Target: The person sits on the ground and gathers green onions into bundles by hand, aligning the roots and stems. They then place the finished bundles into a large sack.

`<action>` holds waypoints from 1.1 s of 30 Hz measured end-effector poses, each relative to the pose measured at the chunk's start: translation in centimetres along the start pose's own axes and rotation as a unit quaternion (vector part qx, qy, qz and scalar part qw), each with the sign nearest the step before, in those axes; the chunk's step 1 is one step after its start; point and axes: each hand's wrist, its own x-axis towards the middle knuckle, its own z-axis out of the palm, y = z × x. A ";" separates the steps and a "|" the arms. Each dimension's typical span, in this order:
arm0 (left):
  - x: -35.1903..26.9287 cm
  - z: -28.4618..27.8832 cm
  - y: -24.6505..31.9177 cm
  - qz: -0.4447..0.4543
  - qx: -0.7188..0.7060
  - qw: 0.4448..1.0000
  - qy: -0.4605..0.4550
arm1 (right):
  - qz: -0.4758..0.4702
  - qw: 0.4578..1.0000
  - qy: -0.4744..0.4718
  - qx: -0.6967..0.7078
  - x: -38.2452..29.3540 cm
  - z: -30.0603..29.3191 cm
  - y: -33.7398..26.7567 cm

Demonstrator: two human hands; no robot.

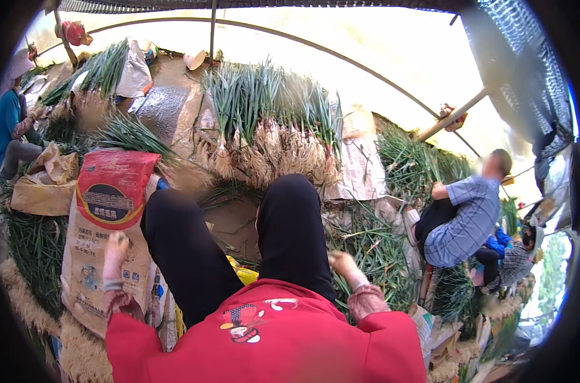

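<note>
My left hand [117,246] is over the printed woven sack [105,191] at my left, its fingers curled; whether it touches the sack or holds something small is unclear. At my right thigh is my right hand [340,262], near a loose pile of green leafy stalks [371,249], with no object plainly in it. Beyond my knees stands a row of allium plants [271,119], leaves up, with pale stringy roots [275,158] towards me. More of these plants [132,134] lie on top of the sack's far end.
A person in a plaid shirt [467,215] sits at the right, another person [515,258] behind. At the far left a person in blue [7,119] sits near a cardboard box [43,194]. Root heaps [82,349] lie lower left. A slanting pole [455,115] stands at upper right.
</note>
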 end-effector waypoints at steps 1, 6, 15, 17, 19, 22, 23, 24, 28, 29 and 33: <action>2.2 -2.0 3.7 0.088 0.044 0.994 0.039 | -0.098 0.992 0.051 -0.069 3.6 -1.3 -3.0; 8.3 -5.7 23.5 0.300 0.038 0.951 0.069 | -0.205 0.977 0.017 0.060 15.9 -4.2 -18.5; 26.4 23.3 33.3 0.026 0.186 0.980 -0.071 | -0.230 0.955 -0.119 0.146 22.1 0.4 -30.1; 29.2 26.3 33.3 -0.050 0.197 0.972 -0.118 | -0.277 0.958 -0.076 0.027 23.6 -1.8 -30.3; 30.9 25.9 34.9 -0.018 0.322 0.940 -0.112 | -0.309 0.950 -0.032 -0.028 25.2 -4.9 -31.3; 30.8 20.7 39.0 0.003 0.038 0.998 -0.047 | -0.351 0.930 -0.051 -0.098 27.2 -9.1 -35.2; 30.2 19.0 40.6 -0.018 -0.158 0.984 -0.083 | -0.390 0.914 -0.053 -0.104 27.6 -10.0 -37.0; 28.4 18.2 41.7 -0.051 -0.350 0.927 -0.121 | -0.390 0.916 -0.083 -0.045 28.0 -10.6 -39.0; 19.5 19.3 42.2 -0.066 -0.525 0.790 -0.311 | -0.186 0.912 -0.301 0.208 27.7 -8.5 -44.6; 18.2 20.4 41.7 -0.080 -0.521 0.785 -0.325 | -0.168 0.914 -0.305 0.208 27.2 -7.3 -45.0; 15.6 23.3 38.1 -0.146 -0.612 0.711 -0.316 | -0.048 0.852 -0.187 0.486 24.3 -1.1 -42.5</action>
